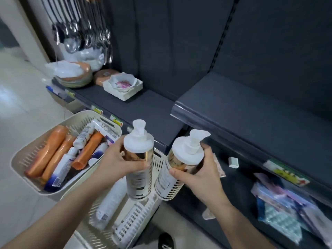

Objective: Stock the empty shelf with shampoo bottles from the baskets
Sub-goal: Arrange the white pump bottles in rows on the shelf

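Left hand (116,159) clasps 1 gold, white-capped plastic pump bottle (138,177), right hand (199,177) its twin (186,153). Mid-carry, I judge; next both need standing upright on the empty dark grey shelf (242,101)

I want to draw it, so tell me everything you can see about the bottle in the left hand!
The bottle is tall and round, with a wide white cap and a white pump on top. Under the cap it is shiny gold-brown; lower down sits a pale label with dark print. It looks like plastic. It is nearly upright, held above a basket. The left hand grips it just below the cap.
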The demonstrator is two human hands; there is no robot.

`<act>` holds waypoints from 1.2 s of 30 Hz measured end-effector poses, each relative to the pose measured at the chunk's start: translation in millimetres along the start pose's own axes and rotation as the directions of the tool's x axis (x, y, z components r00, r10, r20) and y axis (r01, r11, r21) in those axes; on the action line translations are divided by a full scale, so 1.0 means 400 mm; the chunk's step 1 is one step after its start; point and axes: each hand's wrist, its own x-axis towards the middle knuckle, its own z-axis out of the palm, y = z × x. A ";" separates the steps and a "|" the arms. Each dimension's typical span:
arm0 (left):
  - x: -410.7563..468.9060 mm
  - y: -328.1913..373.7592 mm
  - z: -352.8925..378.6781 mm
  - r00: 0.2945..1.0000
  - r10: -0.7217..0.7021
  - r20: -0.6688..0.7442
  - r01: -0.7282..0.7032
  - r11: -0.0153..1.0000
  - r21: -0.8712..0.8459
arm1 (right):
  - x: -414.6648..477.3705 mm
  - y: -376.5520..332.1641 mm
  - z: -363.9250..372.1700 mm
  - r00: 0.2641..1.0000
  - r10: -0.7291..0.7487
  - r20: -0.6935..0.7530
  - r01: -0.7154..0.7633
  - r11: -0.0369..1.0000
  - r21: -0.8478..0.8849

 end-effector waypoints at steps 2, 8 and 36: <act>-0.014 0.074 0.024 0.999 0.043 0.026 -0.043 0.999 -0.004 | -0.044 -0.040 -0.053 0.998 -0.013 -0.060 0.013 1.000 -0.003; -0.044 0.281 0.148 0.959 0.185 0.215 -0.174 0.982 -0.069 | -0.163 -0.117 -0.227 0.979 -0.075 -0.192 0.074 0.997 -0.016; -0.199 0.793 1.176 0.706 0.440 0.555 -0.280 0.893 -0.353 | -0.543 -0.138 -1.279 0.807 -0.228 -0.545 0.156 0.972 -0.176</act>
